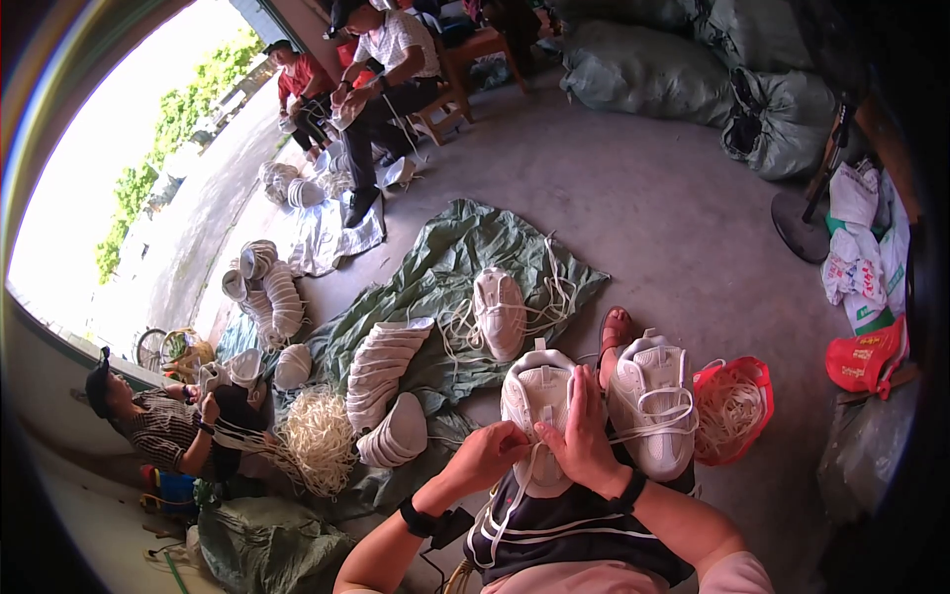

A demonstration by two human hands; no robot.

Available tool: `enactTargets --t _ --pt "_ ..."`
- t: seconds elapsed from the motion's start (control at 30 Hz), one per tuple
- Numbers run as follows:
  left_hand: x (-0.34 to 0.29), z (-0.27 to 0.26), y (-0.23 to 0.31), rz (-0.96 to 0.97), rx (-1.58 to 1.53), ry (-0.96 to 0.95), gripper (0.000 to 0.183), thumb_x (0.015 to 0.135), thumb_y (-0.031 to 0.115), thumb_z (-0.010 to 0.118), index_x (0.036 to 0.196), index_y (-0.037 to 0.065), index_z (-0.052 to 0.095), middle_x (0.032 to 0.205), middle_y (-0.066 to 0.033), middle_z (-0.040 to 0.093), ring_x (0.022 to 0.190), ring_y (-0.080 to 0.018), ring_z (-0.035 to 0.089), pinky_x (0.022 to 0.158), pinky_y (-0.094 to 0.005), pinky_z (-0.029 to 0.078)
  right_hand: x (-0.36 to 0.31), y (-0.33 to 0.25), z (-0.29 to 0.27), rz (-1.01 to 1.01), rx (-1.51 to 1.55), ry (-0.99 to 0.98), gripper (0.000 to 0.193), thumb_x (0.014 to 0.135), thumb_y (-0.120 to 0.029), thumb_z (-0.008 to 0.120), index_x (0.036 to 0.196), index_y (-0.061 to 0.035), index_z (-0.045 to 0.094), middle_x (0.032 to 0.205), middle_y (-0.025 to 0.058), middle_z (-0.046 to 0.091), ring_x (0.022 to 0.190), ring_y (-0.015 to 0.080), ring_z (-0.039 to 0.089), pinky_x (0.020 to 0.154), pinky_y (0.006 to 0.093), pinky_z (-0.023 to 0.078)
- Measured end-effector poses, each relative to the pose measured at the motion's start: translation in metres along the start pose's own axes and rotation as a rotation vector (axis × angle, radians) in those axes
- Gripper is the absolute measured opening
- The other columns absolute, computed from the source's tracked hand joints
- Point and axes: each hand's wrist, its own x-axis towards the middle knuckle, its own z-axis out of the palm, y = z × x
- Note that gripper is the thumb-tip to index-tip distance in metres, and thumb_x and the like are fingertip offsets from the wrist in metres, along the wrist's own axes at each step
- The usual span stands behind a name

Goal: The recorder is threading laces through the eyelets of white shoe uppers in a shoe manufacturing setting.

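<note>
A white sneaker (535, 384) stands on my lap, its tongue and collar away from me. My left hand (487, 457) is at its left side, thumb and fingers pinched on a white shoelace (512, 507) that trails down over my dark clothing. Against the shoe's right side lies my right hand (582, 445), open, fingers straight and together, with the thumb stretched across the shoe's front near the lace. Just right of it rests a second white sneaker (655, 406), its laces looped loosely over the top.
A green tarp (465, 233) bears another sneaker (499, 315), stacked white shoe uppers (384, 361) and a heap of laces (315, 436). A red bag of laces (732, 408) sits right. Several people work at left and far left. Grey-green sacks (648, 74) stand at the back right.
</note>
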Motion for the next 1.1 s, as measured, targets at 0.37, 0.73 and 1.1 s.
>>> enactTargets --t 0.37,0.73,1.1 --pt "-0.009 0.008 0.021 0.035 0.247 0.108 0.015 0.088 0.014 0.069 0.094 0.001 0.065 0.089 -0.0130 0.068 0.081 -0.0289 0.068 0.073 -0.0373 0.053 -0.002 -0.001 -0.002 0.013 0.008 -0.014 0.094 0.092 -0.029 0.065 0.153 0.0118 0.006 0.159 0.0342 0.015 0.145 0.0516 0.021 0.120 0.0560 0.017" --pt "-0.010 0.011 0.021 0.064 0.285 0.157 0.017 0.088 0.017 0.070 0.093 0.002 0.064 0.089 -0.0145 0.067 0.082 -0.0317 0.068 0.073 -0.0401 0.053 -0.003 0.000 -0.003 0.011 0.007 -0.020 0.096 0.092 -0.028 0.067 0.153 0.0118 0.006 0.159 0.0346 0.014 0.146 0.0516 0.019 0.120 0.0552 0.017" --pt "-0.009 0.003 0.022 -0.026 0.220 0.022 0.021 0.090 0.022 0.068 0.096 0.001 0.066 0.085 -0.0165 0.070 0.079 -0.0325 0.069 0.071 -0.0395 0.053 -0.006 -0.002 -0.002 0.003 0.015 -0.007 0.095 0.091 -0.027 0.068 0.153 0.0117 0.007 0.159 0.0348 0.015 0.145 0.0519 0.021 0.120 0.0557 0.017"
